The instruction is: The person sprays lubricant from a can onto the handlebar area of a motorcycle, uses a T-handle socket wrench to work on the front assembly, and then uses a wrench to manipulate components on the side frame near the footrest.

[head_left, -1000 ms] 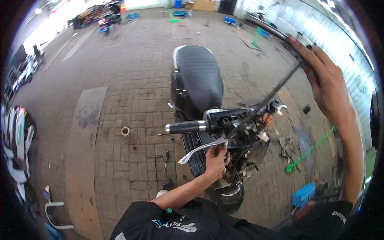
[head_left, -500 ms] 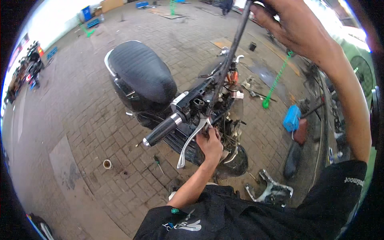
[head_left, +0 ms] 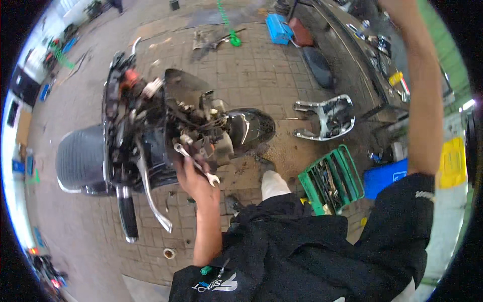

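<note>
My left hand [head_left: 197, 182] is closed around a silver combination wrench [head_left: 213, 179], whose open jaw points toward me. It is beside the exposed wiring and front parts [head_left: 193, 113] of a partly stripped scooter. The scooter's black seat [head_left: 80, 156] lies to the left. Left of my hand are its silver brake lever [head_left: 150, 194] and black handlebar grip [head_left: 128, 216]. The dark front fender [head_left: 256, 128] is on the right of the wiring. My right arm reaches up past the top right edge, so its hand is out of sight.
A green toolbox [head_left: 300, 183] full of tools stands open at my right, next to a blue bin [head_left: 377, 183]. A silver-and-black frame part [head_left: 329, 121] lies on the brick floor. Farther off are a black cushion [head_left: 318, 68], a blue case [head_left: 278, 29] and a tool-strewn bench [head_left: 365, 63].
My view has swung right. My left hand has moved away from the brake lever's base and now shows a wrench. The right hand and the long dark strip by it have left the view.
</note>
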A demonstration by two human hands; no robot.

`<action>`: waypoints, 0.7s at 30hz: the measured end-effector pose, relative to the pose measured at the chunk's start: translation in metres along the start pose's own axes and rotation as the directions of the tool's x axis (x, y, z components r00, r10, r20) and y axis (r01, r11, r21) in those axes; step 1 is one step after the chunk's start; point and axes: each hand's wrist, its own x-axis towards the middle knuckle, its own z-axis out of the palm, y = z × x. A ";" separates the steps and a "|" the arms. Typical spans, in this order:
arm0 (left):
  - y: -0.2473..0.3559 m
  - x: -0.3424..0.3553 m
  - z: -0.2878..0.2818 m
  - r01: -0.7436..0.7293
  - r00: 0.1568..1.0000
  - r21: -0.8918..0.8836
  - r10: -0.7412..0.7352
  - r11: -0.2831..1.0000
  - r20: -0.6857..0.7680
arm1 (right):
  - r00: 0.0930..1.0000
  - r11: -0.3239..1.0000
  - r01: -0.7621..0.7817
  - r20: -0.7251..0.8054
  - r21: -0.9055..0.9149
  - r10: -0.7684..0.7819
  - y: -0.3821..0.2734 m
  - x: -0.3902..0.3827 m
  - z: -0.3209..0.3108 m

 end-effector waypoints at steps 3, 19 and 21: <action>-0.042 -0.003 -0.011 0.168 0.981 0.126 -0.179 0.978 0.077 | 0.952 0.975 -0.223 -0.211 0.010 0.220 0.121 -0.078 0.085; -0.236 0.193 0.138 0.000 0.923 0.080 0.030 0.997 -0.384 | 0.349 0.344 -0.937 0.124 0.061 0.929 0.450 -0.419 0.274; -0.225 0.237 0.146 -0.049 0.817 0.186 0.146 0.981 -0.557 | 0.373 0.368 -0.928 0.191 0.060 0.908 0.479 -0.381 0.280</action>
